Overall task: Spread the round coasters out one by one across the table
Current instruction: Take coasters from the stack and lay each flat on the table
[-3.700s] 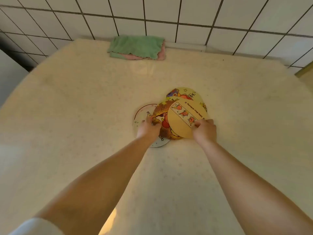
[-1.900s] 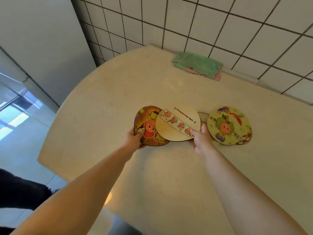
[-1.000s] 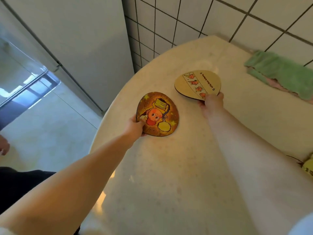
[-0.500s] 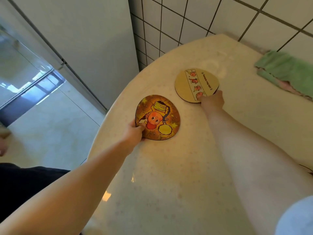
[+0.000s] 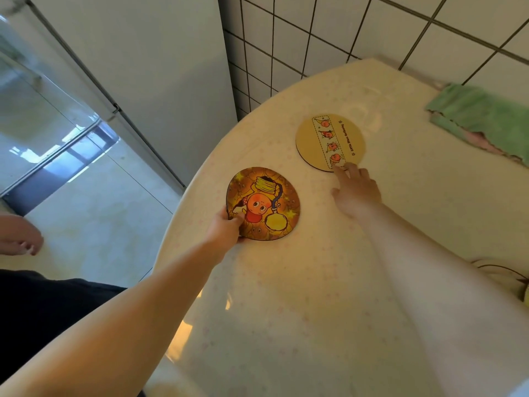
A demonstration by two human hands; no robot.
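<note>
While the orange coaster (image 5: 263, 204) lies near the table (image 5: 315, 310) edge, my left hand (image 5: 226, 228) pinches its rim. The tan coaster (image 5: 330, 142) sits flat beyond, my right hand (image 5: 355, 190) loosely spread, fingertips touching it. I should press flat, then release cleanly, keeping them apart.

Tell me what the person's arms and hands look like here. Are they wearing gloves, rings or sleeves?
Both hands are bare: no gloves, rings, watch or bracelets show on the left hand or the right hand. The forearms are uncovered up to the frame's lower edge. Only a sliver of pale fabric, perhaps a short sleeve, shows at the bottom right corner.
</note>
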